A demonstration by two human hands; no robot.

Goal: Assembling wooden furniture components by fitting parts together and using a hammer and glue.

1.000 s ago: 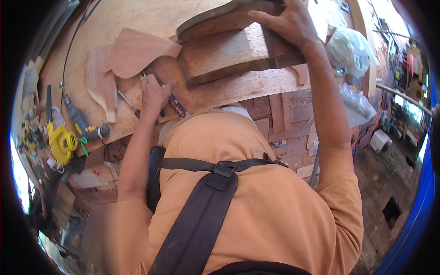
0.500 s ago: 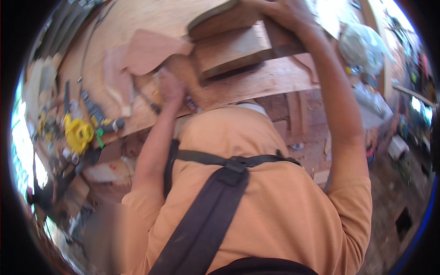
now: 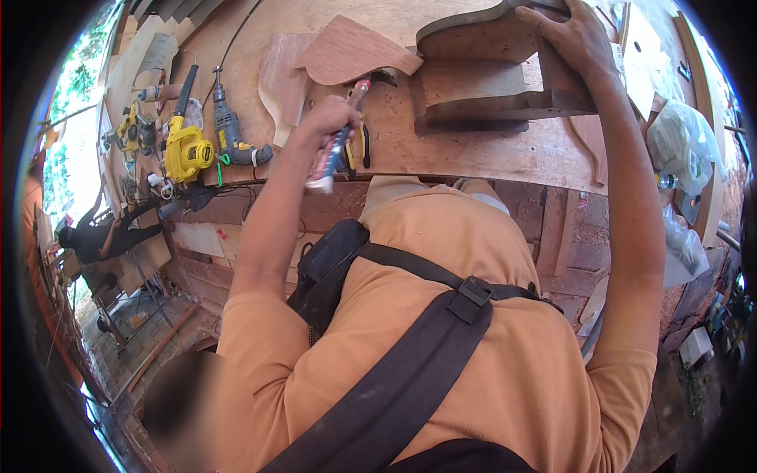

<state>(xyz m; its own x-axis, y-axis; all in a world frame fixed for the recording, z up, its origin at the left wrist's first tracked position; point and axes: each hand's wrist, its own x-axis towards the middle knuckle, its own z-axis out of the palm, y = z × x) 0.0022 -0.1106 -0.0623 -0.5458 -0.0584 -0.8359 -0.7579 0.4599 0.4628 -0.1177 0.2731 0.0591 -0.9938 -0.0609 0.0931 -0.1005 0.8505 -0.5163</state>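
My left hand [image 3: 331, 120] is closed around the handle of a hammer [image 3: 359, 91], held over the workbench near its front edge. The hammer's dark head points away from me, beside a loose curved wooden panel [image 3: 351, 51]. To the right stands a dark brown wooden frame [image 3: 489, 109] made of joined boards with curved edges. Gripping its right end is my right hand [image 3: 582, 39], with the thumb on the near side and some fingers hidden behind the wood. Yellow-and-black handles, apparently of pliers [image 3: 365, 147], lie just right of my left hand.
On the bench's left lie a yellow blower [image 3: 188, 150], a grey drill [image 3: 228, 126] and another yellow power tool [image 3: 132, 130]. A pale shaped board [image 3: 280, 75] lies under the panel. Plastic bags [image 3: 682, 146] sit at the right. Another person [image 3: 98, 240] is at far left.
My left hand has come up off the bench with the hammer in its grip. My right hand still holds the frame. The whole view has shifted and become sharper.
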